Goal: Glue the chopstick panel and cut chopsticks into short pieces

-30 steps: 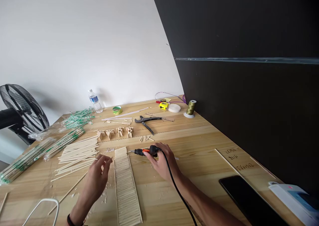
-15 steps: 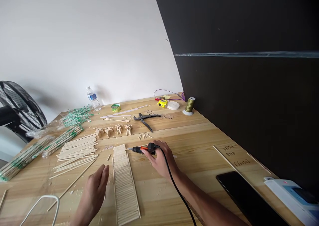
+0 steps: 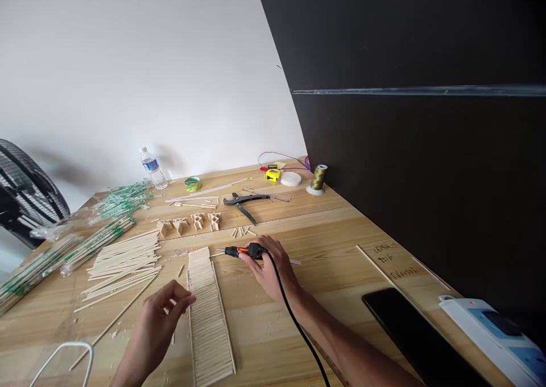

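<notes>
My right hand (image 3: pixel 271 267) grips a black and orange corded tool (image 3: pixel 241 251), its metal tip pointing left near the top of a long panel of glued sticks (image 3: pixel 207 313) lying flat on the wooden table (image 3: pixel 333 245). Its black cord (image 3: pixel 294 324) trails back along my forearm. My left hand (image 3: pixel 164 313) hovers at the panel's left edge, thumb and fingers curled into a pinch on a short piece of stick.
Loose sticks (image 3: pixel 123 262) and bagged skewers (image 3: pixel 63 256) lie left. Small stick assemblies (image 3: pixel 190 223), pliers (image 3: pixel 241 200), a water bottle (image 3: pixel 148 168), tape roll (image 3: pixel 193 184), tape measure (image 3: pixel 273 175) and thread spool (image 3: pixel 318 177) sit farther back. A phone (image 3: pixel 416 336) and power strip (image 3: pixel 495 330) lie right.
My left hand drew back from the loose sticks toward me, opened briefly, then curled into a pinch beside the panel. The right hand and tool stayed in place.
</notes>
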